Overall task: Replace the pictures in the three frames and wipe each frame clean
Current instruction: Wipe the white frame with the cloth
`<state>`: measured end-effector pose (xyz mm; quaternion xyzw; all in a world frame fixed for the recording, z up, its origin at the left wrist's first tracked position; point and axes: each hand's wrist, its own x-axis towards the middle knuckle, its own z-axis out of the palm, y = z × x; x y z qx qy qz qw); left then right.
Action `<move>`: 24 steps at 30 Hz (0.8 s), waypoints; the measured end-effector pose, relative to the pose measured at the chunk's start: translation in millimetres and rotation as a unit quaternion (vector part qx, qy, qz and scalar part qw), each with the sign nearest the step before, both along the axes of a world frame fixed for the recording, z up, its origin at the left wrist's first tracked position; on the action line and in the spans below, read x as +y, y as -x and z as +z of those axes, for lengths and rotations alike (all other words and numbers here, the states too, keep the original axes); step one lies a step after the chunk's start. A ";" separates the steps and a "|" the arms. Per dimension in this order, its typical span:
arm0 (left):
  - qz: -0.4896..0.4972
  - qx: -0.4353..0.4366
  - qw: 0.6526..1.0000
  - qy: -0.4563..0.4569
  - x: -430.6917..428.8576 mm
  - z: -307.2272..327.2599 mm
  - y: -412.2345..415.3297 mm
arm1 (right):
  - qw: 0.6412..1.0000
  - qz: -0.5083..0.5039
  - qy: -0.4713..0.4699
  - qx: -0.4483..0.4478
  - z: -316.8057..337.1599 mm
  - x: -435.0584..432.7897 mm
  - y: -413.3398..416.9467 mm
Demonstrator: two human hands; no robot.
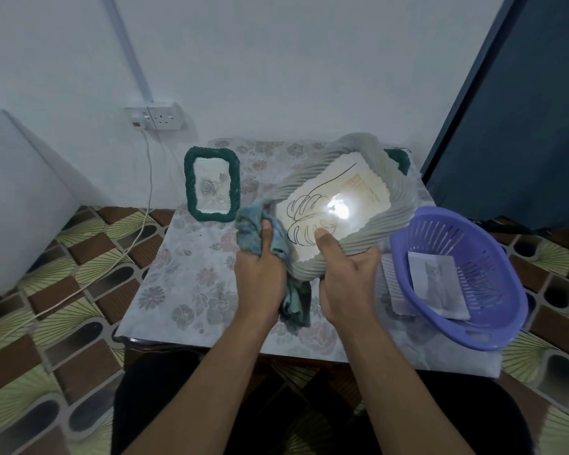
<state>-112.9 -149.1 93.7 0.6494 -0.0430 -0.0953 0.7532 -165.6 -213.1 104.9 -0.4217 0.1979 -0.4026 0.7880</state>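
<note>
Pale wall rises behind a small table (184, 277) covered with a floral tablecloth, standing on a floor of brown and green patterned tiles. A person sits at the table with both forearms reaching forward. Their right hand (349, 277) grips the near edge of a grey rope-edged picture frame (375, 178), thumb pressed on the glass, holding it tilted above the middle of the table. Inside it is a line drawing of a leaf (304, 221), with a bright glare of light on the glass. Their left hand (260, 277) is closed round a bunched blue-green cloth (253, 221), which touches the frame's left corner; the rest of the cloth hangs down between the two hands. A dark green rope-edged frame (191, 178) stands upright at the table's back left, showing a rose picture. Part of another dark green frame (399, 159) shows behind the grey one. At the table's right edge sits a purple plastic basket (493, 257) with a cat picture (437, 284) lying in it. A double wall socket (155, 118) with a white cable is on the wall at the left
</note>
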 end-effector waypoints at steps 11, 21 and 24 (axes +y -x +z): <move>-0.087 0.060 0.993 0.058 10.1 -7.8 -1.8 | 1.000 -0.008 0.014 0.016 3.1 -4.5 0.8; 0.034 0.065 0.997 0.007 1.5 -10.9 -11.0 | 1.000 -0.014 0.000 0.025 -9.1 7.4 -0.9; 0.016 0.088 0.995 0.042 1.6 -10.4 -7.0 | 0.999 -0.020 0.022 0.035 -12.1 5.6 -3.0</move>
